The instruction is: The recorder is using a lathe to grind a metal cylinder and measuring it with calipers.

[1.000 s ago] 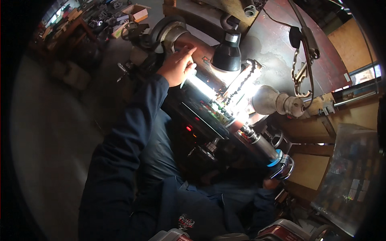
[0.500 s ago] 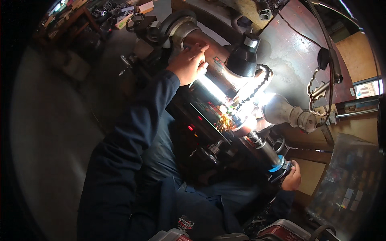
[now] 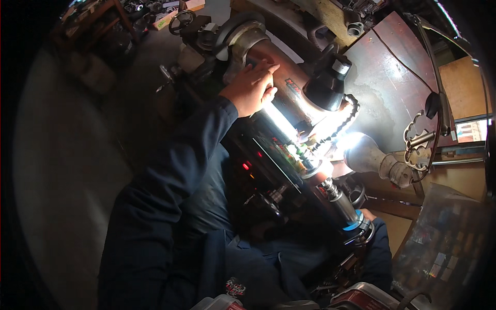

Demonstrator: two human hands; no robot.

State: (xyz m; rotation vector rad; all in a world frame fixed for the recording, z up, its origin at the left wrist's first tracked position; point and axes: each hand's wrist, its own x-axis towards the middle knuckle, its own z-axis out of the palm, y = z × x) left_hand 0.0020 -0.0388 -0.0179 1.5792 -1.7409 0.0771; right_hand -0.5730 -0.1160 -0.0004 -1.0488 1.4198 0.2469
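My left hand (image 3: 254, 89) lies with its fingers stretched out on the brown cylindrical housing (image 3: 276, 67) of a workshop machine. Bright light falls on a shiny bar beside it and on the machine's working end (image 3: 310, 160), where glare hides the detail. A black jointed hose (image 3: 338, 126) bends toward that spot. Farther right, a steel spindle (image 3: 338, 199) runs down to a blue ring (image 3: 353, 222) and a metal handwheel (image 3: 368, 236). My right hand (image 3: 368, 214) shows only in part behind this handwheel, and its fingers are hidden.
A black work lamp (image 3: 328, 82) hangs over the machine, and a second pale lamp (image 3: 367, 155) glows at its right. Behind stands a metal-topped table (image 3: 392, 57). A scalloped metal ring (image 3: 417, 142) hangs near a cable. Red indicator lights (image 3: 246, 166) shine on the machine's near side.
The orange spark spray at the working end has almost gone. My right hand has shifted behind the handwheel, which has turned. The view has shifted slightly; my left hand stays on the housing.
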